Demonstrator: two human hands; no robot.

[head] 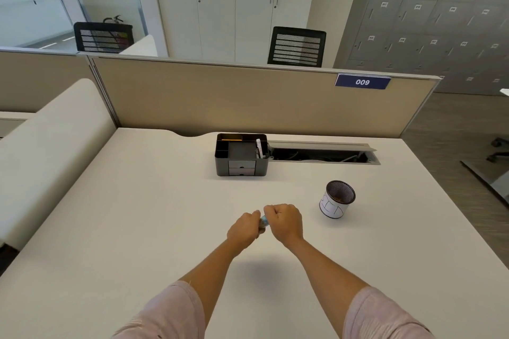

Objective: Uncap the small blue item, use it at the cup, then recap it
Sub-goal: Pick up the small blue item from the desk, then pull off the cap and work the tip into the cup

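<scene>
Blue item pinched between left hand and right hand

Two hands meet on a small blue item above a pale desk.

The left hand and the right hand are both closed around the small blue item, which shows only between them. The mesh cup stands near, to the right; a black organizer sits farther back, by the partition.
</scene>
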